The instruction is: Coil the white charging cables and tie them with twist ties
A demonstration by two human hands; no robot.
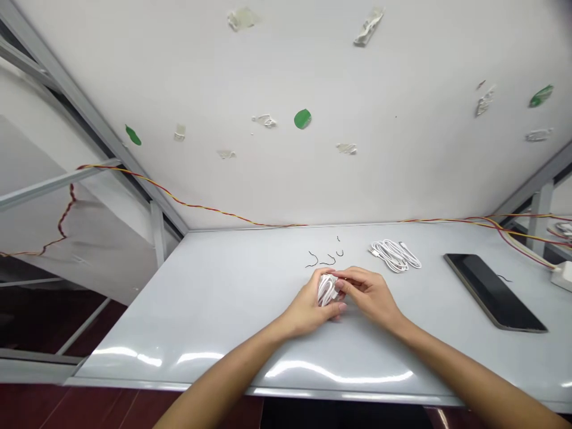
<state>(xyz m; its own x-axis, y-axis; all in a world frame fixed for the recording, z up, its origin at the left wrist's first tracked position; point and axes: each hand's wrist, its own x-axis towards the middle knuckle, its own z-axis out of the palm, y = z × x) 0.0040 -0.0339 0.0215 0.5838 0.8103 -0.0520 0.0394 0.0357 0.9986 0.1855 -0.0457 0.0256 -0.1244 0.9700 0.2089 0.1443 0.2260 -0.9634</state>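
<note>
My left hand (pixel 310 310) is wrapped around a small coiled bundle of white cable (pixel 326 289), held just above the grey table (pixel 214 310). The fingers of my right hand (pixel 366 292) pinch the same bundle from the right side. Both hands meet near the middle of the table. Several thin black twist ties (pixel 325 259) lie on the table just beyond the hands. A second white cable (pixel 395 255), loosely coiled, lies further back to the right.
A dark tablet (pixel 494 290) lies flat at the right of the table. A white wall (pixel 286 119) with tape scraps and green stickers rises behind. Red and yellow wires (pixel 491 221) run along the back edge. A white plug block (pixel 563 275) sits at far right.
</note>
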